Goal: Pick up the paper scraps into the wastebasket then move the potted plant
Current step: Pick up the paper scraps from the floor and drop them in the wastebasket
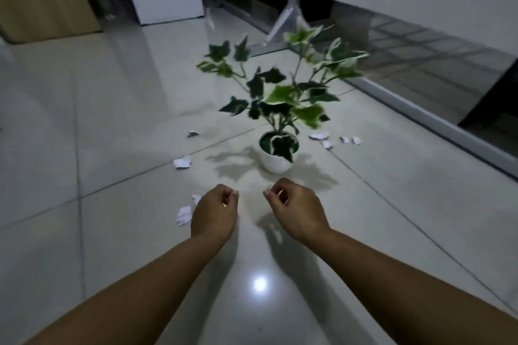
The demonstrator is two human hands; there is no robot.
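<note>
Lying on the tiled floor (112,120), the paper scraps are not yet picked up, so the job looks barely begun. One scrap (182,162) is seen left of the potted plant (276,145), two more (183,214) just beside the left hand (214,211), and a few (319,136) to the right of the white pot. The plant is stood upright in the middle. Both hands are held above the floor, the right hand (294,209) too, fingers loosely curled, and nothing is held. No wastebasket is seen. Every scrap is left to do, then the plant.

White pot (276,163), green-and-cream variegated leaves (283,94), white paper scraps (182,161).
</note>
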